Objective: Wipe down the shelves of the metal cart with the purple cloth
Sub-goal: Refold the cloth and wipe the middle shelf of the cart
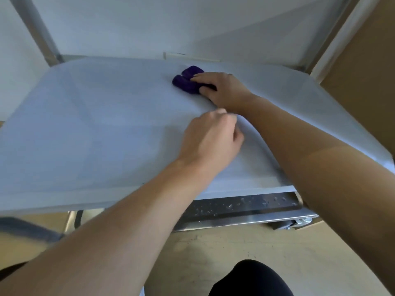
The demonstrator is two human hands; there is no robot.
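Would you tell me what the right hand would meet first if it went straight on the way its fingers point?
Beyond the purple cloth the right hand grips, only bare shelf lies ahead; the way looks free to its far edge, though depth is unclear.

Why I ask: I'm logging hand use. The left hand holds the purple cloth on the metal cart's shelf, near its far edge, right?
No, it is the right hand that holds the purple cloth on the metal cart's shelf, near its far edge. The left hand lies curled nearer the front, holding nothing. The head view shows this.
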